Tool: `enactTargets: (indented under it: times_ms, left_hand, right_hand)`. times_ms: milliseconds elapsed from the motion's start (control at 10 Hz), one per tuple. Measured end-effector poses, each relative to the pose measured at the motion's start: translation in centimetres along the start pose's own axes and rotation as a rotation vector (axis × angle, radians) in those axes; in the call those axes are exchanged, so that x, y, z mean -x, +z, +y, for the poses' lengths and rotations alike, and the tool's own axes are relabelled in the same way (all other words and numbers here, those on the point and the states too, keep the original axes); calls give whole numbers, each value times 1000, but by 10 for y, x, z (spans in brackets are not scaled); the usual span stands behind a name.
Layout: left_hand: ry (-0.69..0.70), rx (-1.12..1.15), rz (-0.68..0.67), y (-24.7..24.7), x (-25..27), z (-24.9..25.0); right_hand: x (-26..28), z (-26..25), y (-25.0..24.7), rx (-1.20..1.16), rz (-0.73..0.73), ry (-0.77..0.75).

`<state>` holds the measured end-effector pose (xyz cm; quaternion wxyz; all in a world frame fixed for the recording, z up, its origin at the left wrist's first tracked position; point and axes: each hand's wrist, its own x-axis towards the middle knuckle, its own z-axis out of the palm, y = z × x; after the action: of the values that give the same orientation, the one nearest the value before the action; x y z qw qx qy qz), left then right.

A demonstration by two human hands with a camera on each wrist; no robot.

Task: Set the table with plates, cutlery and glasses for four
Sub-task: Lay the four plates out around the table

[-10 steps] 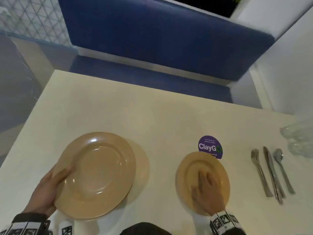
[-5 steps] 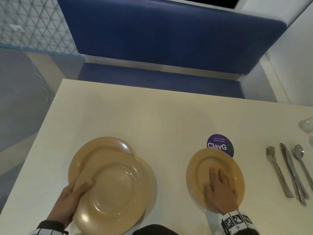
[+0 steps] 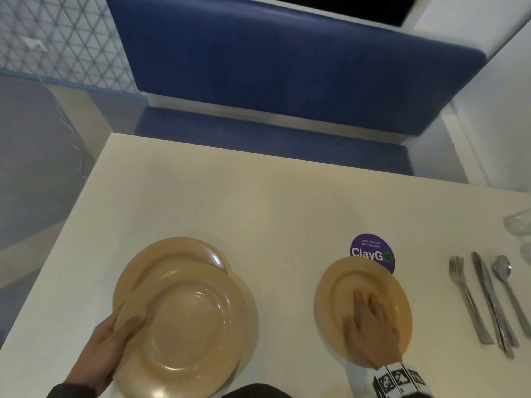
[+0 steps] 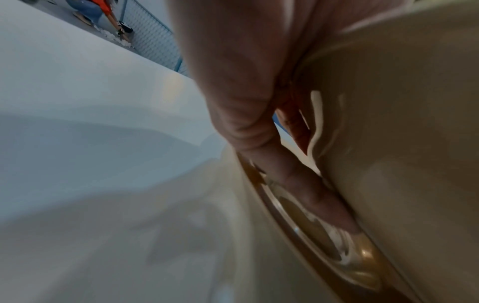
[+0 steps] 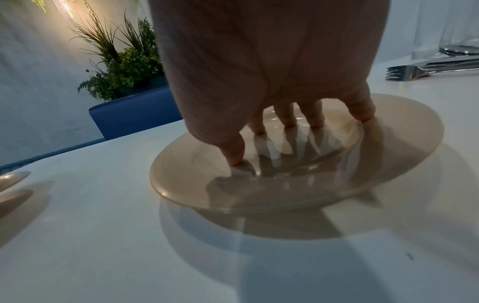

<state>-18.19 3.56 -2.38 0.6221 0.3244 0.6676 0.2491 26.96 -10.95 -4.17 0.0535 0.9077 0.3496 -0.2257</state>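
Observation:
My left hand [image 3: 126,326] grips the left rim of a large tan plate [image 3: 186,334], thumb on top. In the left wrist view its fingers [image 4: 298,184] lie under that plate [image 4: 401,143], above a second tan plate [image 4: 324,246]. This lower plate [image 3: 172,254] lies on the table and shows behind the held one. To the right, my right hand [image 3: 367,311] rests with spread fingers on a smaller tan plate [image 3: 344,280]. The right wrist view shows its fingertips [image 5: 285,123] touching the plate's well [image 5: 388,127].
A fork [image 3: 465,297], knife [image 3: 488,300] and spoon [image 3: 508,288] lie side by side at the right of the cream table [image 3: 258,211]. Clear glasses [image 3: 520,225] stand at the far right edge. A purple sticker [image 3: 372,249] lies behind the small plate. A blue bench [image 3: 273,145] runs beyond the table.
My left hand has drawn the top large plate toward me and to the right, uncovering the plate beneath it. My right hand has stayed on the small plate.

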Motion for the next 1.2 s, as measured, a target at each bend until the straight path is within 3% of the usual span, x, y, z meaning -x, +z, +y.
enactTargets:
  times_ms: [100,200,300,400,500,600,700,900,1200]
  left_hand:
    - [6,50,3,-1,-1,11]
    - [34,132,9,2,-11,28]
    - [94,208,-24,19,-18,58]
    - [160,252,27,39,-23,82]
    - [171,298,147,44,-32,96]
    - [172,287,245,25,-48,105]
    - [128,224,338,-15,-65,102]
    - [1,229,347,-73,-56,78]
    - [18,184,266,-55,-61,73]
  right_hand:
    - [-1,4,-3,-41,23,-141]
    - [-6,-61,-31,-327,47,-505]
    - [15,-169,-66,-504,-127,-402]
    - [13,-240,-65,-486,-170,-524]
    - [-10,-279,-64,-406,-96,-521]
    - [-45,-300,-74,-512,-47,-469]
    - [-87,-315,-82,-754,-54,-311]
    - [-140,-337,-62,-843,-48,-16]
    - [-118,-367,-23,-574,-99,-92]
